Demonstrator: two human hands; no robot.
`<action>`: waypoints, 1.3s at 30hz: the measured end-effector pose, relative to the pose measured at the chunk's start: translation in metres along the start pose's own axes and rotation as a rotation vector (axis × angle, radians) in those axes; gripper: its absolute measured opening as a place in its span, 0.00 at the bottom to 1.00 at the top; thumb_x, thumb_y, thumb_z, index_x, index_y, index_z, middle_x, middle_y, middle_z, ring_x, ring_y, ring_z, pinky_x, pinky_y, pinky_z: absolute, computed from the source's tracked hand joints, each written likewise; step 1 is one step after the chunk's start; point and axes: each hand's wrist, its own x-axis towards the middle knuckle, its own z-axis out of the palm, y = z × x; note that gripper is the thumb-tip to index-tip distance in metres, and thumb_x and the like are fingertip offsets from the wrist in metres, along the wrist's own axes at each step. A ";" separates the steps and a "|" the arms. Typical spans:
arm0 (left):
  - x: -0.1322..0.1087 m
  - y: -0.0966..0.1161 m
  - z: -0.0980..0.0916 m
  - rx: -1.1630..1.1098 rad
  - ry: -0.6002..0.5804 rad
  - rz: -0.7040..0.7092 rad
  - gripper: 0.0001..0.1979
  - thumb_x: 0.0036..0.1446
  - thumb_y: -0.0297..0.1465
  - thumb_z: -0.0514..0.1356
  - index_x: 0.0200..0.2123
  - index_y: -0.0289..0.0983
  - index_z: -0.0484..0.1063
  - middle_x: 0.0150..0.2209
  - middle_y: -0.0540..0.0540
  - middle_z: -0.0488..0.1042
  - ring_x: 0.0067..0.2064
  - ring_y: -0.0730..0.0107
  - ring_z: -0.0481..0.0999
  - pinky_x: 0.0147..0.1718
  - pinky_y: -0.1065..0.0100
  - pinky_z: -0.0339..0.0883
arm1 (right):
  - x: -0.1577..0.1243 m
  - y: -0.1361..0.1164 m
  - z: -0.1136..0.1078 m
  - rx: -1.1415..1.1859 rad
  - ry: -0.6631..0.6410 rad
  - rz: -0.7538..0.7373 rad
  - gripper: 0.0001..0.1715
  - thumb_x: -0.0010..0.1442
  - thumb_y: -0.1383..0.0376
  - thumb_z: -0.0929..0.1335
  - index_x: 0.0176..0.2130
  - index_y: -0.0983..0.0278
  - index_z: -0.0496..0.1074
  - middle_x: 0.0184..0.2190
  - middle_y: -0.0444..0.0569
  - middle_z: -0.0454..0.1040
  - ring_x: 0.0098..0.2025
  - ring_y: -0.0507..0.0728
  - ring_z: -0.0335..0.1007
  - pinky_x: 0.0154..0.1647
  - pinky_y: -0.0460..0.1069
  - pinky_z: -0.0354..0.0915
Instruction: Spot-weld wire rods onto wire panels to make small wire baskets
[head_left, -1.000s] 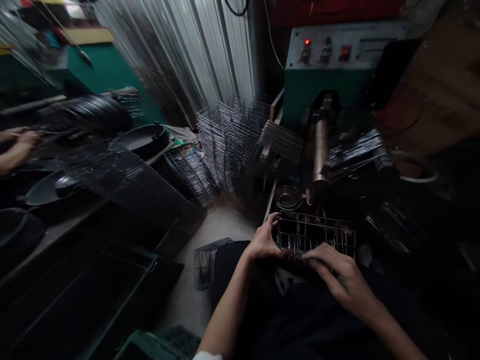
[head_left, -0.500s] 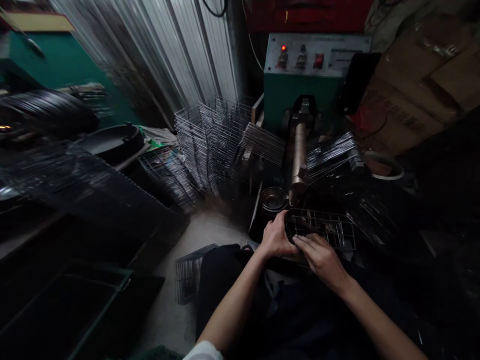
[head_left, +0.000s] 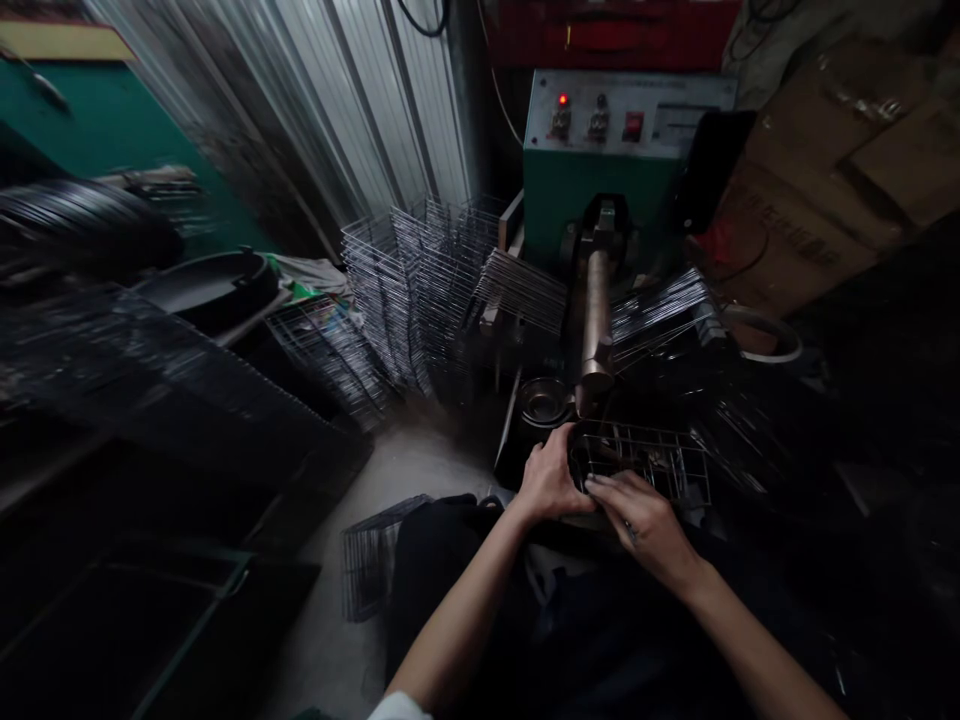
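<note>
Low in front of me, a small wire basket lies just below the copper-coloured electrode arm of a green machine. My left hand is closed around the basket's left end, thumb toward me. At the basket's near left corner, the fingers of my right hand are pressed together. A thin glint shows under the right palm, but what those fingers pinch is too dark to make out. Left of the electrode tip sits a small round metal dish.
Tall stacks of wire panels stand to the left. Loose metal wires lie right of the electrode arm. A control panel with a lit red lamp is behind, and cardboard boxes are at right. Another wire basket stands on the floor.
The view has shifted slightly. Both hands stay at the basket in nearly the same pose; the right hand has turned a little, and a glint now shows beneath its palm.
</note>
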 end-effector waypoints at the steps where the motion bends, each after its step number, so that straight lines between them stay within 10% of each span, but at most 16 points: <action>1: 0.001 0.001 -0.002 0.001 -0.002 -0.015 0.58 0.31 0.39 0.73 0.66 0.42 0.49 0.61 0.40 0.67 0.57 0.45 0.72 0.57 0.50 0.66 | 0.002 0.000 -0.001 0.006 0.002 0.003 0.22 0.67 0.75 0.63 0.56 0.61 0.73 0.49 0.52 0.79 0.48 0.60 0.75 0.50 0.58 0.74; 39: 0.061 -0.008 -0.037 0.135 0.032 -0.053 0.52 0.35 0.41 0.72 0.63 0.41 0.54 0.57 0.40 0.71 0.57 0.47 0.74 0.53 0.55 0.68 | 0.060 0.028 0.016 -0.089 0.277 0.262 0.04 0.66 0.63 0.66 0.38 0.61 0.70 0.38 0.53 0.72 0.44 0.63 0.68 0.47 0.57 0.66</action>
